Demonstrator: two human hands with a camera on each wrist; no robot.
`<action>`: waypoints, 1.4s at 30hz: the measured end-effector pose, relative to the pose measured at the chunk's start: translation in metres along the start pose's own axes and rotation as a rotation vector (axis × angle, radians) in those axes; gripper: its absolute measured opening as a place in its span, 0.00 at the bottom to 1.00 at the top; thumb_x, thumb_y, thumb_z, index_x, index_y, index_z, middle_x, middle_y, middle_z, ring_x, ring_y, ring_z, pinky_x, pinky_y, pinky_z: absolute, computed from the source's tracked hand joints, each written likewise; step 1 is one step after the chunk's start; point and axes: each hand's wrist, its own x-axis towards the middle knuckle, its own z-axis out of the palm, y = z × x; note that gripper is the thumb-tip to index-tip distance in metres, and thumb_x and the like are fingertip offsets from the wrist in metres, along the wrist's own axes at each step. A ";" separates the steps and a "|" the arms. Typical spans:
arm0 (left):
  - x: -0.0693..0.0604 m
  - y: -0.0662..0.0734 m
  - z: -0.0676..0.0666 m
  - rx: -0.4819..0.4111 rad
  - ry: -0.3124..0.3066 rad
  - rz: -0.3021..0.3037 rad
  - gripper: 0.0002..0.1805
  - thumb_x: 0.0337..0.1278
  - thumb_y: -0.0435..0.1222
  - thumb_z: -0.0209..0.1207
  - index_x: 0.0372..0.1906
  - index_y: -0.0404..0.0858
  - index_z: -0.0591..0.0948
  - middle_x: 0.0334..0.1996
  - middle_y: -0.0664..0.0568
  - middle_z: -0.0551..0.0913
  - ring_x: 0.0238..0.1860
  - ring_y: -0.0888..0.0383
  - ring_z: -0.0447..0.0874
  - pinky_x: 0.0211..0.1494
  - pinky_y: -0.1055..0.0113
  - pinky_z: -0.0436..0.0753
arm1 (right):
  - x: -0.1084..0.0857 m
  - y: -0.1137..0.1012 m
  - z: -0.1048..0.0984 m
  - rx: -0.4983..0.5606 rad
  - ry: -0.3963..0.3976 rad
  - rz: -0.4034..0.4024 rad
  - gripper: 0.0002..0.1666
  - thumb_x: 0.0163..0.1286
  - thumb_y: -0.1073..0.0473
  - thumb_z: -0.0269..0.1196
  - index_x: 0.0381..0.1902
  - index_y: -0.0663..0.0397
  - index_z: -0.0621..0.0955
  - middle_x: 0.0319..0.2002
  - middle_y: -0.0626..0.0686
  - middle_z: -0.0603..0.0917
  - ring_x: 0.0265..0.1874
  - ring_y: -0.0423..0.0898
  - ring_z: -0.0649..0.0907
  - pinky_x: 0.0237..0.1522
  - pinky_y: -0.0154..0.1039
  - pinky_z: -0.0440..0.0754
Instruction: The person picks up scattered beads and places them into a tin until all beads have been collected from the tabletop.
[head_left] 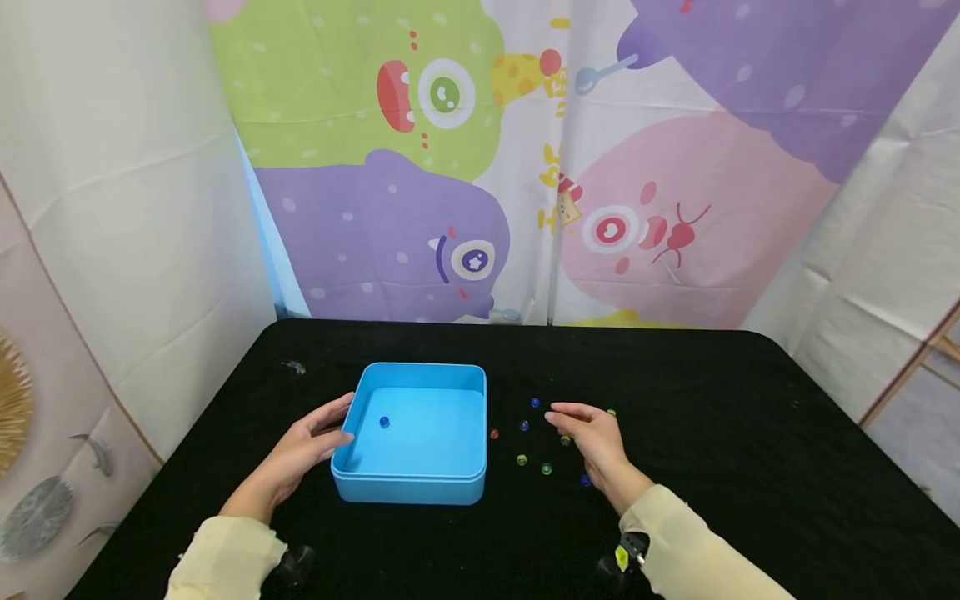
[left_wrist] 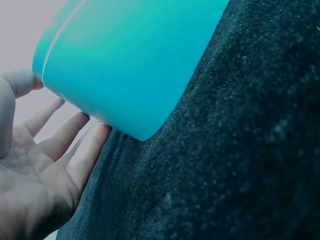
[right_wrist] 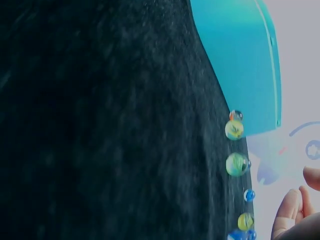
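A blue box (head_left: 408,490) stands on the black table, with one dark blue marble (head_left: 385,422) inside. My left hand (head_left: 296,454) touches the box's left side, its fingers fairly straight; in the left wrist view the fingertips of the left hand (left_wrist: 55,165) rest along the box wall (left_wrist: 130,65). My right hand (head_left: 600,450) hovers over loose marbles right of the box, thumb and forefinger extended with a small gap and nothing seen between them. A blue marble (head_left: 536,402) lies just left of those fingertips. In the right wrist view the right hand (right_wrist: 297,215) shows only partly.
Several other marbles lie right of the box: a red one (head_left: 494,434), a green one (head_left: 547,469) and a blue one (head_left: 586,480) among them. A small shiny object (head_left: 294,367) is at the table's back left. A patterned curtain (head_left: 450,233) hangs behind the table.
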 end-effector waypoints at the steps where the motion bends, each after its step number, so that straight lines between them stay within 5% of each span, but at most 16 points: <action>1: 0.000 0.000 0.000 -0.002 -0.002 -0.001 0.37 0.62 0.38 0.54 0.73 0.42 0.52 0.70 0.38 0.51 0.66 0.36 0.54 0.61 0.43 0.66 | 0.000 0.000 -0.003 -0.002 0.001 0.001 0.19 0.59 0.61 0.65 0.48 0.65 0.80 0.49 0.58 0.80 0.38 0.45 0.80 0.49 0.45 0.77; 11: 0.001 -0.001 0.000 -0.007 0.001 -0.010 0.37 0.62 0.38 0.54 0.73 0.42 0.51 0.70 0.38 0.50 0.66 0.36 0.53 0.61 0.42 0.65 | 0.001 0.002 -0.031 -0.008 0.029 0.031 0.22 0.59 0.59 0.66 0.50 0.65 0.79 0.52 0.59 0.78 0.46 0.53 0.78 0.53 0.47 0.73; 20: 0.000 0.000 0.000 -0.013 -0.010 0.001 0.37 0.63 0.38 0.54 0.73 0.42 0.51 0.70 0.38 0.50 0.66 0.36 0.53 0.61 0.43 0.66 | -0.005 0.006 -0.054 -0.035 0.020 0.052 0.24 0.59 0.57 0.65 0.52 0.63 0.78 0.56 0.58 0.74 0.39 0.41 0.79 0.52 0.43 0.74; 30: -0.001 0.000 0.000 -0.012 -0.006 -0.004 0.37 0.63 0.39 0.54 0.73 0.42 0.51 0.70 0.38 0.50 0.67 0.36 0.52 0.61 0.43 0.66 | -0.014 0.013 -0.074 -0.104 0.020 0.076 0.24 0.59 0.55 0.66 0.52 0.61 0.79 0.52 0.55 0.77 0.40 0.43 0.79 0.45 0.37 0.77; 42: 0.001 0.000 0.000 -0.006 0.008 -0.017 0.37 0.62 0.39 0.54 0.73 0.43 0.52 0.70 0.38 0.51 0.66 0.36 0.53 0.61 0.44 0.66 | -0.019 0.016 -0.095 -0.191 -0.188 0.129 0.23 0.60 0.56 0.65 0.51 0.64 0.78 0.49 0.56 0.80 0.43 0.46 0.80 0.52 0.47 0.75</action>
